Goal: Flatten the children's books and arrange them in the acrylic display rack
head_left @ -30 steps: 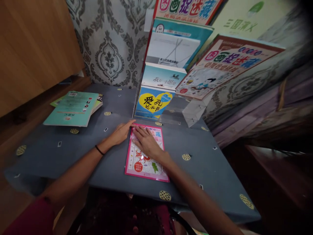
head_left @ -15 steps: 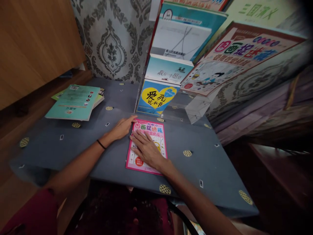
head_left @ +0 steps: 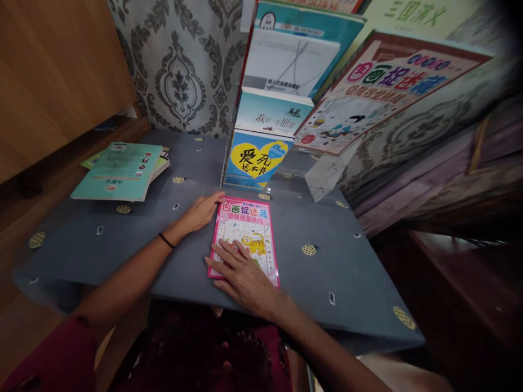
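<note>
Head view: only cam I've got, so all lines below come from it.
Booklet: pink-edged activity booklet lies flat on the grey cloth table, cover up w/ a tiger drawing, near the front edge, just in front of the clear rack.
Left hand: left hand flat, fingers stretched, fingertips touching the booklet's top-left corner; not gripping anything, just pinning it. Black band on that wrist.
Right hand: right hand spread palm-down across the booklet's lower edge, fingers on the cover, heel on the cloth; pressing, not clenched, nothing held.
Rack: clear display rack behind the booklet holds upright books, e.g. blue one w/ yellow heart; a large picture book leans at the right.
Stack: teal books stack sits far left on the table, well apart from both hands.
Progress, my read: booklet is down, closed and squared to the table, both hands steadying it. Not opened, not lifted, not in the rack. Anything beyond laying it flat looks still to do.
Unclear: can't tell how hard either hand presses.
</note>
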The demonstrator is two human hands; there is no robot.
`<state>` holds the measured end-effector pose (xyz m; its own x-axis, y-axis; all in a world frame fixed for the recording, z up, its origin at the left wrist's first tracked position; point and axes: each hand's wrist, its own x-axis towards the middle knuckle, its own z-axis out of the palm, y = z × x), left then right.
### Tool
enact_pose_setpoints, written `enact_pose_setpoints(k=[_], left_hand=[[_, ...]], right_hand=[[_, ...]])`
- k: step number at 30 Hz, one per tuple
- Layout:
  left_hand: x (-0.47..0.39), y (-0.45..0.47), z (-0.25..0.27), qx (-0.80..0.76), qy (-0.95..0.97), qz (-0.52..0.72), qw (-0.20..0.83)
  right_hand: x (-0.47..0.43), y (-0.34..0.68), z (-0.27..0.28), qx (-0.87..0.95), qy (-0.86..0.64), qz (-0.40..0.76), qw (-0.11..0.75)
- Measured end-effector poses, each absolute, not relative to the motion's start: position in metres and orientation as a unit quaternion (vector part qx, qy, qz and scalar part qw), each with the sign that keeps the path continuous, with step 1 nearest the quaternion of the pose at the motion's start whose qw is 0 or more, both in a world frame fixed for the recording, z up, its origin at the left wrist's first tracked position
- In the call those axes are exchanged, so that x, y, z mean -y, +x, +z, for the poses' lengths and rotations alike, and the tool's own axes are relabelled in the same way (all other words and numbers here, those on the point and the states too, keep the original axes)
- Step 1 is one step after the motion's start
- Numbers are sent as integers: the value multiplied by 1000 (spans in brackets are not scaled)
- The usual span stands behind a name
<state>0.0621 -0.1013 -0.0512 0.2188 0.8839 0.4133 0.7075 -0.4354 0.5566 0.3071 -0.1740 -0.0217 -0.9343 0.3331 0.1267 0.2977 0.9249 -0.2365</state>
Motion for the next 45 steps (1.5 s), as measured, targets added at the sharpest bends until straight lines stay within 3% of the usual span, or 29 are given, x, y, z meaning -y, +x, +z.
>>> enact_pose_setpoints(k=[21, 37, 45], left_hand=[[104, 65, -47, -528, 768, 339, 131], [107, 68, -42, -536, 767, 330, 125], [112, 77, -39, -561, 763, 307, 97]], right_hand=[[181, 319, -11, 973, -145, 161, 75], [100, 336, -42, 924, -346, 86, 136], [120, 361, -54, 902, -400, 59, 150]])
